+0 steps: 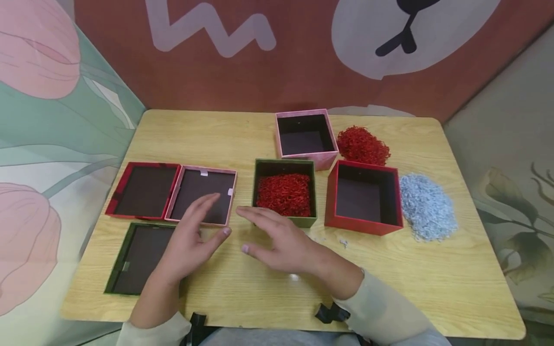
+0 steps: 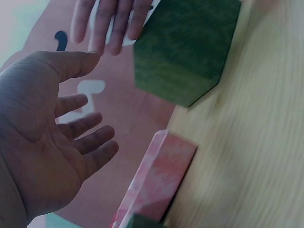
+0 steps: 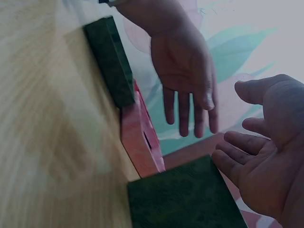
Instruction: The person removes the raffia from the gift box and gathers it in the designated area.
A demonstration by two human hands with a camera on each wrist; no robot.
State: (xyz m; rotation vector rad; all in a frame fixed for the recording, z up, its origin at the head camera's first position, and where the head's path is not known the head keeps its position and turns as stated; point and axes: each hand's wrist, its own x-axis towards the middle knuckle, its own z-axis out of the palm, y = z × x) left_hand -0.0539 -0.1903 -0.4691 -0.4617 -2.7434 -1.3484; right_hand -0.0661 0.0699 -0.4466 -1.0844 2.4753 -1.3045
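My left hand (image 1: 190, 242) hovers over the near edge of the pink lid (image 1: 203, 194), fingers extended, holding nothing. Facing it, my right hand (image 1: 281, 240) is in the air just in front of the green box (image 1: 311, 222), with its fingers straight and nothing in its grasp. Inside that box lies red shredded paper (image 1: 283, 194). Both palms show in the wrist views, turned toward each other, the left hand (image 2: 52, 128) with thumb and fingers spread apart. In the right wrist view, the right hand (image 3: 266, 156) appears beside the green box (image 3: 185, 197).
A red box (image 1: 363, 228) and a pink box (image 1: 324, 158) stand right of and behind the green one. Beside them are a red shred pile (image 1: 363, 145) and a pale blue shred pile (image 1: 427, 206). A red lid (image 1: 147, 190) and a green lid (image 1: 140, 259) lie at left.
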